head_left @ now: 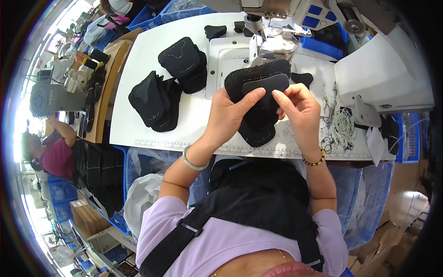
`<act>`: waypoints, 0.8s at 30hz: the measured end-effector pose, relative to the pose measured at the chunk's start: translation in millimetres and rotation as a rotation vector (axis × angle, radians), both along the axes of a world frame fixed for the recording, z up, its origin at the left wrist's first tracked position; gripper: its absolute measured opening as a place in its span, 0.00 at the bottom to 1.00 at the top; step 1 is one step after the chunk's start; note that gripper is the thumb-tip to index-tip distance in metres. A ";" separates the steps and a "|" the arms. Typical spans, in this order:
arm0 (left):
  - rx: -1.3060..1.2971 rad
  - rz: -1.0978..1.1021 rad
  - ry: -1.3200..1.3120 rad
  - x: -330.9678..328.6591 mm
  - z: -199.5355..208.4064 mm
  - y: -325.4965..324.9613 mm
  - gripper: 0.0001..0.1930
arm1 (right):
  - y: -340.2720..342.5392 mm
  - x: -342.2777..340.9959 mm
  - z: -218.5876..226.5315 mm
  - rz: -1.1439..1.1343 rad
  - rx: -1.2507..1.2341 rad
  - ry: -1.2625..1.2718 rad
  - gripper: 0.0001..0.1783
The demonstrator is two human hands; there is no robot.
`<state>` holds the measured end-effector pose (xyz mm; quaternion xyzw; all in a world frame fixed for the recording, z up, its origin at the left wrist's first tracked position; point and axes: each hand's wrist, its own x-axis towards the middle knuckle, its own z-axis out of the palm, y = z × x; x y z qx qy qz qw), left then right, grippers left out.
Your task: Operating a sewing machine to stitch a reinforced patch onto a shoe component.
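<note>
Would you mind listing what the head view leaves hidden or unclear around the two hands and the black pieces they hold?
- Lower part of the black mesh piece: covered by the left hand and right hand.
- How the smooth black patch is fixed on: too small to tell.
- Needle area of the sewing machine: hidden behind its shiny head.
- Stitch lines on the black stacks: too small.

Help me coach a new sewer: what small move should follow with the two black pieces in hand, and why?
Probably press the small black patch flat and square it on the larger mesh piece. Both the left hand and the right hand pinch it by their fingertips, close to the sewing machine's needle area, so alignment seems unfinished.
</note>
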<state>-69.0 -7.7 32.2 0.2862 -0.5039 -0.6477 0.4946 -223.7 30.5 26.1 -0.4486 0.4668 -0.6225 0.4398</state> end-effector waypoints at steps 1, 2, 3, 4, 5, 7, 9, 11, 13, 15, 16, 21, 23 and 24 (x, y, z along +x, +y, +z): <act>-0.010 -0.006 -0.029 0.8 -0.1 -0.5 0.09 | -0.7 3.6 -1.6 0.008 -0.006 -0.012 0.08; -0.011 -0.006 -0.028 0.9 0.1 -0.7 0.09 | -0.5 5.7 -3.0 0.008 -0.007 -0.011 0.08; -0.014 -0.017 -0.024 1.1 0.2 -1.4 0.09 | -0.7 7.6 -4.6 -0.011 -0.037 -0.025 0.08; -0.017 -0.028 -0.019 1.3 0.4 -1.9 0.09 | -0.7 9.0 -5.2 -0.029 -0.069 -0.038 0.09; -0.017 -0.022 -0.019 2.4 0.4 -2.7 0.09 | -1.7 10.7 -5.5 -0.023 -0.068 -0.038 0.09; -0.010 -0.023 -0.012 4.1 0.5 -4.5 0.08 | -3.4 13.0 -5.6 -0.035 -0.073 -0.033 0.09; -0.002 -0.021 -0.013 5.9 -0.9 -5.8 0.08 | -5.5 14.2 -7.5 -0.029 -0.081 -0.027 0.09; 0.007 -0.024 -0.013 6.9 -1.4 -6.7 0.09 | -6.8 15.2 -8.7 -0.028 -0.087 -0.020 0.09; 0.011 -0.034 -0.014 7.6 -1.6 -6.5 0.09 | -7.1 16.3 -9.4 -0.025 -0.099 -0.027 0.09; 0.011 -0.033 -0.013 7.9 -1.6 -6.6 0.09 | -7.4 16.6 -8.9 -0.021 -0.102 -0.027 0.09; 0.011 -0.033 -0.012 8.1 -1.7 -6.6 0.09 | -7.2 16.7 -8.9 -0.016 -0.104 -0.029 0.09; -0.007 -0.020 -0.042 7.5 -0.7 -8.0 0.10 | -7.7 16.4 -8.3 -0.019 -0.107 -0.026 0.10; -0.012 -0.014 -0.053 7.3 0.5 -7.7 0.10 | -8.1 16.0 -7.5 -0.026 -0.110 -0.019 0.10; -0.013 -0.005 -0.063 7.6 0.7 -7.9 0.10 | -8.9 15.7 -7.3 -0.023 -0.124 -0.011 0.10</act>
